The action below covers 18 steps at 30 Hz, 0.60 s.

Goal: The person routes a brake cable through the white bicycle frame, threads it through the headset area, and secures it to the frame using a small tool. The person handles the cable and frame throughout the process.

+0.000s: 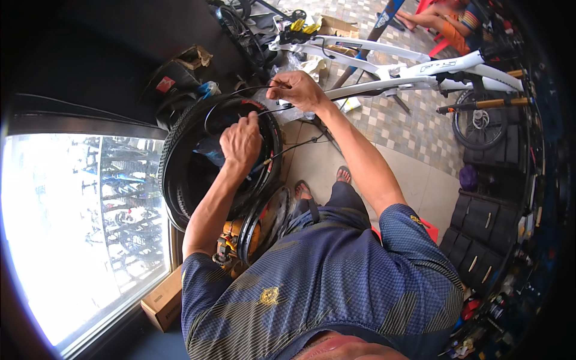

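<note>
A thin black cable (225,95) curves in a loop between my hands, above a stack of black tyres. My right hand (297,91) is closed, pinching the cable between thumb and fingers. Lower and to the left, my left hand (241,143) has curled fingers closed around the cable near its lower stretch; the exact grip is partly hidden. Beyond my right hand, a white bicycle frame (462,62) extends to the right, raised off the floor. A darker cable (294,146) with a small fitting hangs below my right hand.
Stacked tyres (170,157) stand by the bright window (84,240) at left, with wheel rims (245,237) nearer me. A cardboard box (163,300) lies below. At far right are a wheel (480,123) and black cases (477,240). Another person (456,30) sits at the back.
</note>
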Motion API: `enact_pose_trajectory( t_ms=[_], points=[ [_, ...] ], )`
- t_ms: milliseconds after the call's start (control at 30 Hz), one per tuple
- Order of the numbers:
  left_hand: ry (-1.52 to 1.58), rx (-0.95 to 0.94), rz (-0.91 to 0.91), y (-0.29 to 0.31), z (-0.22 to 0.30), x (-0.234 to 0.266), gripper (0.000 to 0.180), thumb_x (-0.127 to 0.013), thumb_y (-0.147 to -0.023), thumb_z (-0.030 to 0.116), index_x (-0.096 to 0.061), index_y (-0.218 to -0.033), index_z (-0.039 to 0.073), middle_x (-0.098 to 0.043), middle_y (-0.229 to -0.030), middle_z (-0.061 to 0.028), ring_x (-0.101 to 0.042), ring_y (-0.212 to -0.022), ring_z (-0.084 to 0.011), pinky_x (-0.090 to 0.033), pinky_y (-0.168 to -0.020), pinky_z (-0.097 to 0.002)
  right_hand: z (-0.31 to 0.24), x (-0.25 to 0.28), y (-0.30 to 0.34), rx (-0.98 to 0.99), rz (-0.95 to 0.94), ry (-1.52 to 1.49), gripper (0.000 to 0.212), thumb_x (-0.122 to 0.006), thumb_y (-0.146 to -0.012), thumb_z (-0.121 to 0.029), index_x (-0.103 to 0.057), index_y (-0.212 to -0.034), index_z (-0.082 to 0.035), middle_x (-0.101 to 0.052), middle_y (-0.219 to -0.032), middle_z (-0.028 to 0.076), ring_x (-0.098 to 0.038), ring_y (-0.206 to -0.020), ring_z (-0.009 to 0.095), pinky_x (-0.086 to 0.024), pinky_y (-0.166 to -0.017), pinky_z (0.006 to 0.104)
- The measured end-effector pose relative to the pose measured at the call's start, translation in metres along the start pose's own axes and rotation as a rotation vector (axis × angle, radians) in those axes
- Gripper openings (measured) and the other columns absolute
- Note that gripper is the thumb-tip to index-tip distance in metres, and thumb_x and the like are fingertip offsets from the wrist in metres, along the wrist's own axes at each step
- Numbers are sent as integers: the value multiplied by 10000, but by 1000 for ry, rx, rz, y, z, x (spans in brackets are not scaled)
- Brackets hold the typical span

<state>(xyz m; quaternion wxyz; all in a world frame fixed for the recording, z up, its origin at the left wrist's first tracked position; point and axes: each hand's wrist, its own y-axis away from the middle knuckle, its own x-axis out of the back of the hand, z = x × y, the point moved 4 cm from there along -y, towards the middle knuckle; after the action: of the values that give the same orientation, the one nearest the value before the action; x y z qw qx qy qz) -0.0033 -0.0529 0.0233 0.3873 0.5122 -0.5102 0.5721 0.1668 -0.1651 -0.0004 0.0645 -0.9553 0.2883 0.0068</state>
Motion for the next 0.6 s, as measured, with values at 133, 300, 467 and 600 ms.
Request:
enact_pose_trajectory(
  t_ms=[133, 300, 467, 600],
  points=[
    [130, -105, -41, 23, 70, 1, 389, -580, -878, 108, -625, -1250, 2, -681, -797, -86, -710, -636, -235, -567, -540, -386, -10, 1, 2, 159, 51, -77, 550, -750, -891, -583, -682, -808, -44, -631, -742, -48, -522, -694, 39, -395, -613, 234],
    [61, 71, -221, 28, 94, -33, 437, -534, -934, 120, -576, -1337, -46, -721, -877, -136, -744, -740, -314, -598, -635, -417, -18, 4, 4, 138, 89, 203, 638, -611, -960, -658, -677, -770, -52, -628, -726, -10, -530, -702, 76, -432, -664, 275],
    [587, 269, -215, 30, 53, -33, 357, -528, -991, 156, -650, -1256, -49, -727, -923, -183, -726, -820, -376, -576, -745, -473, -48, -11, 20, 335, 143, 417, 585, -736, -927, -534, -548, -650, -55, -474, -547, 37, -482, -530, 118, -366, -502, 336],
    [1189, 361, -488, 18, 21, -66, 321, -543, -1045, 256, -727, -1066, -6, -731, -927, -135, -692, -837, -253, -535, -793, -372, -60, -30, 36, 530, 134, 649, 558, -746, -921, -509, -557, -650, -59, -495, -559, 99, -502, -497, 248, -406, -490, 382]
  ],
)
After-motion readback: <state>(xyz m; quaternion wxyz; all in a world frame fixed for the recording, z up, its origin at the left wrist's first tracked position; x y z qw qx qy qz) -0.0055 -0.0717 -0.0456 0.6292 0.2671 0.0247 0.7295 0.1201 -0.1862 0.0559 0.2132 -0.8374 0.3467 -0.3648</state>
